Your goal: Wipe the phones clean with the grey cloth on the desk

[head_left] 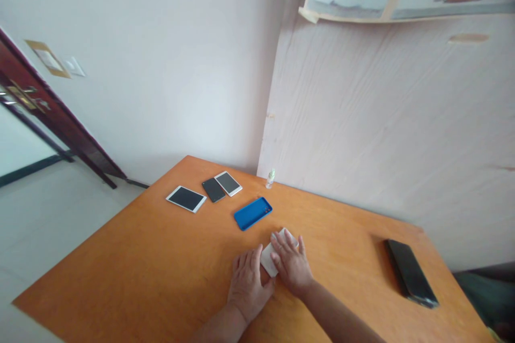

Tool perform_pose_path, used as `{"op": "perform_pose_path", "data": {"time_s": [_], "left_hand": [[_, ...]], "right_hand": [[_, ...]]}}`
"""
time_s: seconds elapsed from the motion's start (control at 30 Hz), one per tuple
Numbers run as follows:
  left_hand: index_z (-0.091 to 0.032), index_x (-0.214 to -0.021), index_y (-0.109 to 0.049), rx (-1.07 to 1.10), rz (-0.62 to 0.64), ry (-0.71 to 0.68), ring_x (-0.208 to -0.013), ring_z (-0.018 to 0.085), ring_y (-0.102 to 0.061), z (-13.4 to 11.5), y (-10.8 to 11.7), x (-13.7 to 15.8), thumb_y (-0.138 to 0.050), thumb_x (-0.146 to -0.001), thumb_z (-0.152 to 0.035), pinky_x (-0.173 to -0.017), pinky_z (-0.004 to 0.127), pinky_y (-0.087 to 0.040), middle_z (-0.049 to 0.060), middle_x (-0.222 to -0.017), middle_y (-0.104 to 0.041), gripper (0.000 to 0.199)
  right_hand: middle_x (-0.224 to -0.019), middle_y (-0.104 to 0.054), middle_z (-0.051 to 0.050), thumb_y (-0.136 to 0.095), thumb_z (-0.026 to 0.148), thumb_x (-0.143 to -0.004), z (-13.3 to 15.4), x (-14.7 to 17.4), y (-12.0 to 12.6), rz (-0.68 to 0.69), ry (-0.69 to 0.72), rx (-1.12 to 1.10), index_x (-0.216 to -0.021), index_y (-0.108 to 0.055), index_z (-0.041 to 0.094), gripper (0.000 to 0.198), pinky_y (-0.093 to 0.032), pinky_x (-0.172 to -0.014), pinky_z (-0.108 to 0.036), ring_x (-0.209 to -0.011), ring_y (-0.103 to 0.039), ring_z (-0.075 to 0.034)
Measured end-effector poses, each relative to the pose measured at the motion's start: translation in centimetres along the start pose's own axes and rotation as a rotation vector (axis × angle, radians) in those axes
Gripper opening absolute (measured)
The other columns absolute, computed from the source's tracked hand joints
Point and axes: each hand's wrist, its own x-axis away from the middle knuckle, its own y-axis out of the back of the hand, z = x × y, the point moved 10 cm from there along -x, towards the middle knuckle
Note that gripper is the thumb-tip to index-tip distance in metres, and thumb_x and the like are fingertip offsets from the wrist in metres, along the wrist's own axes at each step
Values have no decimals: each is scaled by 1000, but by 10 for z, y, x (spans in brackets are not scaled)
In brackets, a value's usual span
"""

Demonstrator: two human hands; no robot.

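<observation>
A flat, white, phone-sized rectangle [267, 261] lies on the wooden table beneath my hands. Its exact kind is hard to tell because my fingers cover much of it. My left hand [250, 283] holds its near left end, with the fingers on one side and the thumb on the other. Across its upper right part rests my right hand [292, 261], fingers spread and lying flat on the surface. Just beyond them is a blue phone case [252, 214], its hollow side up.
White-framed phone [186, 199], dark phone [213, 190] and another white-framed phone [228, 183] lie at the back left. A small clear spray bottle [270, 179] stands near the wall. A black, thick rectangular object [410, 272] lies at the right. The wooden table [161, 273] meets the wall behind.
</observation>
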Motion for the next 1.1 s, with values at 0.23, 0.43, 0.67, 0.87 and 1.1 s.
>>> {"op": "perform_pose_path", "data": {"time_s": [0.23, 0.43, 0.67, 0.87, 1.1], "left_hand": [[-16, -147, -31, 0, -4, 11, -114, 30, -57, 2, -2, 1, -61, -80, -33, -100, 48, -41, 14, -127, -61, 75], [-15, -147, -31, 7, -27, 7, -108, 30, -59, 2, 0, 2, -58, -81, -29, -97, 47, -43, 15, -121, -63, 73], [-14, -145, -34, -35, -22, -6, -109, 30, -57, -1, 1, 0, -65, -79, -37, -99, 47, -42, 14, -123, -61, 77], [-14, -142, -38, -21, -37, 6, -108, 27, -59, 1, 1, 1, -57, -79, -22, -97, 45, -44, 13, -120, -63, 67], [-15, -141, -40, -42, -9, 17, -109, 30, -57, -1, 2, -1, -65, -75, -29, -97, 48, -43, 13, -120, -61, 71]], "right_hand": [[-157, -36, -3, -23, 53, -103, 2, -7, 0, 22, -20, -9, -153, -34, 30, 55, -4, -119, -63, -150, -18, -28], [-157, -36, 2, -29, 51, -103, 37, 18, -12, 38, 183, -44, -153, -27, 39, 52, -3, -120, -61, -149, -21, -27], [-158, -33, -3, -20, 50, -104, -17, -14, 4, -6, -168, 15, -152, -35, 28, 55, -5, -116, -68, -150, -15, -30], [-159, -29, -1, -28, 50, -103, 31, 16, -20, 46, 177, -54, -155, -25, 34, 55, 1, -119, -62, -150, -18, -26], [-159, -29, -3, -23, 49, -104, -27, 1, -4, -53, -149, 44, -153, -35, 26, 55, -5, -117, -67, -150, -16, -32]]}}
